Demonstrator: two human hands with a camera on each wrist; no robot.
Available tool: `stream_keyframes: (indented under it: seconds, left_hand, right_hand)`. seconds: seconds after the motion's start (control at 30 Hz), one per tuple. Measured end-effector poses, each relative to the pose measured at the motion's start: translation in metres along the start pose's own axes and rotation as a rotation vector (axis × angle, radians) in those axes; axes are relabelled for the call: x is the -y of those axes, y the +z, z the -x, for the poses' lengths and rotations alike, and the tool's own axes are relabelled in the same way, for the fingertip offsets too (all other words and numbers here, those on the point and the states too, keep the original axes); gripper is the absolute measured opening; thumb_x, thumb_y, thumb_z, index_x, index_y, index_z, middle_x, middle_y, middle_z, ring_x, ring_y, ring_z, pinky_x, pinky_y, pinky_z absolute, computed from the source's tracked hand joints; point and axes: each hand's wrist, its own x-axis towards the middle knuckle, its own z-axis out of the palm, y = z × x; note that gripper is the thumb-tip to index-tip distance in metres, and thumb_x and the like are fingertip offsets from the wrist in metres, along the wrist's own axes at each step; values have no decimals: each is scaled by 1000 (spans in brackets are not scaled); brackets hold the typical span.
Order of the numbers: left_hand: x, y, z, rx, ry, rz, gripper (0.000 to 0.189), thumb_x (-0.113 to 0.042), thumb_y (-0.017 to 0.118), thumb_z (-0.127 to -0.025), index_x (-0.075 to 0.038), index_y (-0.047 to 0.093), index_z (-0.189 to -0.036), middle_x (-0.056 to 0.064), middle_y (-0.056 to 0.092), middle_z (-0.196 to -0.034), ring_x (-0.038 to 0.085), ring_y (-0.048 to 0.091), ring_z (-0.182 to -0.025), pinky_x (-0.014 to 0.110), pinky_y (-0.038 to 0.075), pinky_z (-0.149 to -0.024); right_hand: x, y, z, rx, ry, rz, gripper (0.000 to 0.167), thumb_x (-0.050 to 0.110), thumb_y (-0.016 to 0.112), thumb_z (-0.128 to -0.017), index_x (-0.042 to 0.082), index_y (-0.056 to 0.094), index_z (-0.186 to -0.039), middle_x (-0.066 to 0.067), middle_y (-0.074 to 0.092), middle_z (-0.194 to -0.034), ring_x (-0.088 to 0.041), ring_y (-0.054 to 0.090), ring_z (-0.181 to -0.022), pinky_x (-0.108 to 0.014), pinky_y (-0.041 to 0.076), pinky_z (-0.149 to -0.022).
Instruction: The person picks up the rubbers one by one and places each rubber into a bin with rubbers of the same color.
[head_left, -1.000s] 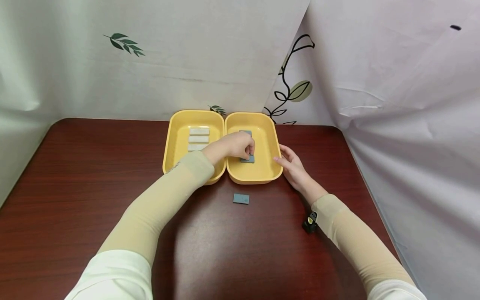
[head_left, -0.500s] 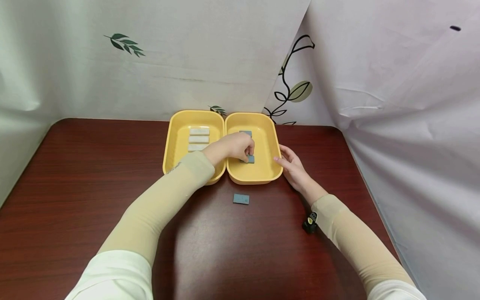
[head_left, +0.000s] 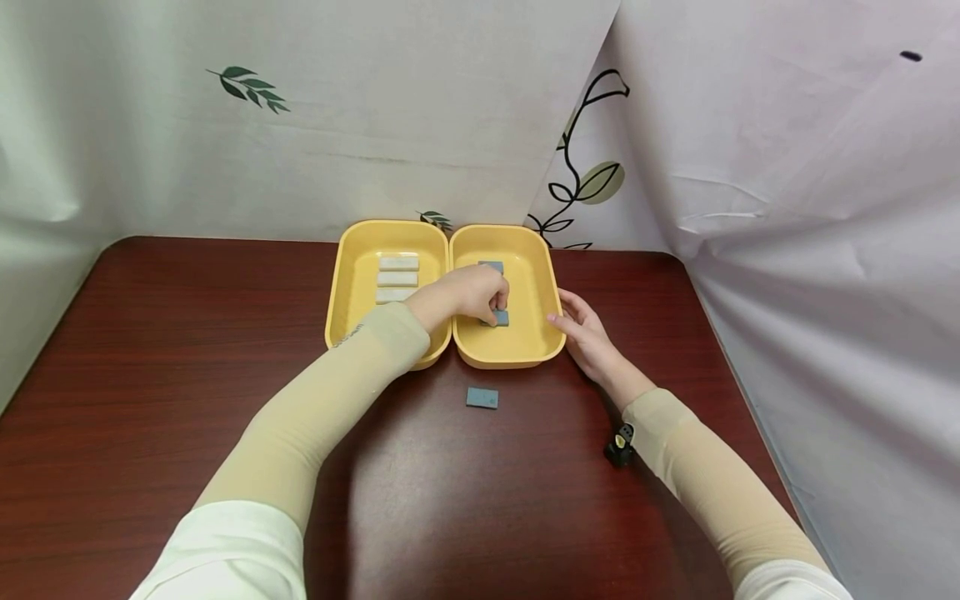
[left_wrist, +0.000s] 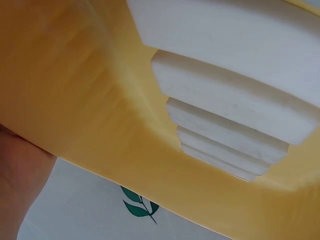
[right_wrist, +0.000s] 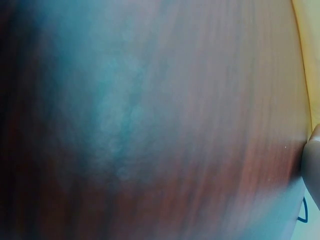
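My left hand (head_left: 476,290) reaches across into the right yellow tray (head_left: 504,364), its fingers curled down. Thumb and fingertips pinch a flat blue-grey block (head_left: 502,318) on the tray floor, covering part of it. Another blue-grey block (head_left: 492,266) lies farther back there, partly behind the hand. My right hand (head_left: 591,337) grips the same tray by its right wall, thumb at the rim and fingers along the outside. In the right wrist view only a bit of that hand shows at the right edge. A third blue-grey block (head_left: 482,398) lies on the table in front.
Touching on the left is a second yellow tray (head_left: 335,292), holding several white blocks (left_wrist: 235,100) in a row. My left forearm (head_left: 337,387) crosses over its front corner. The dark red wooden table (head_left: 187,350) ends at a white curtain (head_left: 360,108) behind.
The left fingertips have shifted very slightly on the blue-grey block within the right tray. The right hand and both trays look unmoved.
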Motion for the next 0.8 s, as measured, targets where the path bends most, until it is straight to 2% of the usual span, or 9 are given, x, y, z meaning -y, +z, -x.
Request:
stream_keyframes:
  seconds: [0.27, 0.8]
  left_hand:
    - [1, 0, 0, 1, -3, 0, 19, -17, 86, -91, -9, 74, -104, 4, 71, -99, 17, 63, -92, 33, 54, -91]
    - [-1, -1, 2, 5, 1, 4, 17, -15, 84, -93, -8, 73, -103, 5, 71, -100, 19, 61, -91, 34, 53, -91]
  right_hand:
    - [-1, 1, 0, -7, 1, -14, 61, -5, 51, -104, -2, 30, -162, -6, 50, -147, -10, 54, -129, -17, 54, -98]
    - [0, 1, 0, -7, -3, -19, 62, -4, 52, -103, -3, 31, -162, -6, 52, -144, -12, 57, -127, -19, 55, -96]
